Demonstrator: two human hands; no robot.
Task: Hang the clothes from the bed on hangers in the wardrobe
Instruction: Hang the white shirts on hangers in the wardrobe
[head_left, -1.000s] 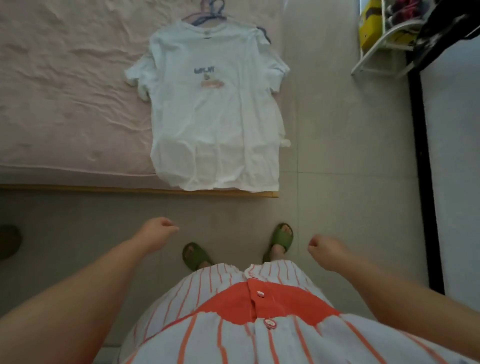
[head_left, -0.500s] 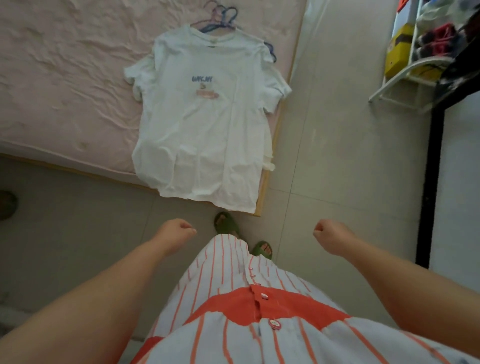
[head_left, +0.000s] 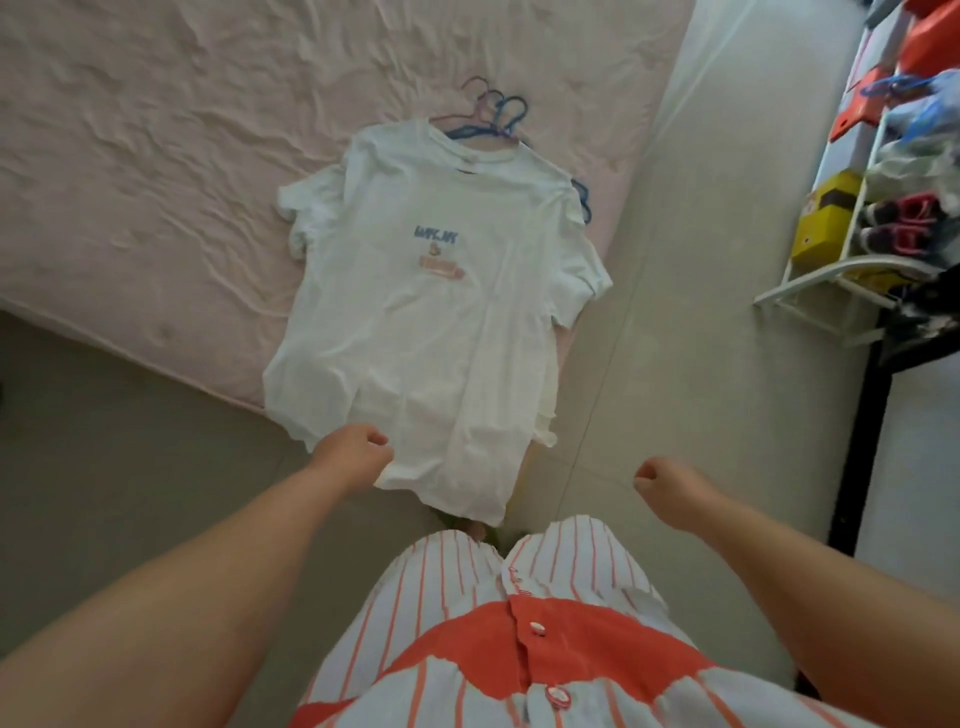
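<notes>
Both bare forearms are reaching up from the lower corners of the frame toward its middle. The left hand is curling into a loose fist, left of centre. The right hand is balling up likewise, right of centre, holding nothing.

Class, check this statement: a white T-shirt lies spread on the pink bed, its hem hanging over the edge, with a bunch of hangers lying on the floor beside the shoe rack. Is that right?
Not quite. The head view shows the hangers lying on the pink bed, at the collar of the white T-shirt, not on the floor beside the shoe rack. The rest stands: the shirt is spread on the bed with its hem over the edge.
</notes>
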